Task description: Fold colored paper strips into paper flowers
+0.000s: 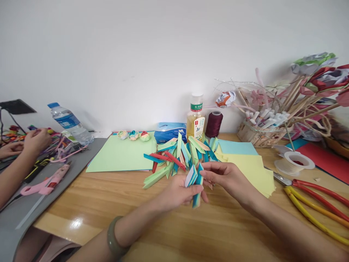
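My left hand pinches several folded paper pieces, white and blue, between thumb and fingers. A blue and cream folded paper strip stands upright beside them, its lower part under my left thumb. Thumb and fingertips of my right hand close on the upper end of that strip. Just behind both hands lies a loose pile of folded paper strips in green, blue, red and peach. A green bangle circles my left wrist.
Green paper sheets carry several small paper flowers. Behind the pile stand a tissue pack, a drink bottle and a thread spool. Yellow sheets, pliers and a ribbon reel lie right. Another person's hands work at left near a glue gun.
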`<state>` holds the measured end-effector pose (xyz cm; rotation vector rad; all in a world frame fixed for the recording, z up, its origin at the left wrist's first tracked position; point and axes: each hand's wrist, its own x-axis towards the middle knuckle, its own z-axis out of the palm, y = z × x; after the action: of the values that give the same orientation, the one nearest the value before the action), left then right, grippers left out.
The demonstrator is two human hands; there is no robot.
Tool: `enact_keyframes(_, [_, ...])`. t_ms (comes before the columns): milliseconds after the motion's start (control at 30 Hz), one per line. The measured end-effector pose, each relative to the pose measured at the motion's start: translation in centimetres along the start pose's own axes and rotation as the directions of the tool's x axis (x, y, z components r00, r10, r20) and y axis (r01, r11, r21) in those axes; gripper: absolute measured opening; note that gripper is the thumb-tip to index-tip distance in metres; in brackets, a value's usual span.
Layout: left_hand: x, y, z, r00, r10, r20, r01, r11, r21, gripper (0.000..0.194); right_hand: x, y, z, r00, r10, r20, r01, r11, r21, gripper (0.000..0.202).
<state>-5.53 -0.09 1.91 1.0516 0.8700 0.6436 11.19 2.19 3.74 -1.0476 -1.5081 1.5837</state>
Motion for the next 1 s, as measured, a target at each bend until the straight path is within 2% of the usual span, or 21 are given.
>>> enact_keyframes(133, [0.0,0.0,-0.1,1.0,0.016,0.026,-0.015,0.999,-0.045,0.042,0.2,-0.1,-0.5,0.993,0.061,-0.106,-0.062,0.998,-0.013,0.032])
enact_keyframes(233, [0.1,0.1,-0.3,0.999,0.033,-0.036,-0.035,0.998,-0.057,0.045,0.1,-0.3,-0.5,0.971,0.082,-0.226,-0.085,0.996,-0.004,0.029])
enact_keyframes(300, [0.2,0.1,-0.4,0.993,0.045,-0.108,-0.055,0.995,-0.088,0.044,0.0,-0.5,-0.4,0.962,0.081,-0.26,-0.083,0.997,0.0,0.029])
enact_keyframes(433, [0.4,0.2,-0.5,0.982,0.055,-0.178,-0.088,0.979,-0.183,0.039,-0.3,-0.7,-0.1,0.969,0.069,-0.238,-0.074,0.997,-0.013,0.033])
enact_keyframes(600, [0.3,0.5,-0.7,0.988,0.101,-0.118,-0.13,0.951,-0.279,0.032,-0.3,-0.2,0.0,0.974,0.041,-0.222,-0.05,0.998,-0.039,0.035])
enact_keyframes(800, [0.0,0.4,-0.5,0.996,0.082,-0.039,-0.09,0.919,-0.383,0.04,-0.4,0.1,0.9,0.978,-0.028,-0.208,0.003,0.993,-0.12,0.019])
enact_keyframes(1000, [0.1,-0.2,0.5,0.992,0.104,-0.069,-0.121,0.932,-0.341,0.055,-0.5,0.5,2.3,0.977,0.021,-0.212,-0.024,1.0,-0.014,0.011])
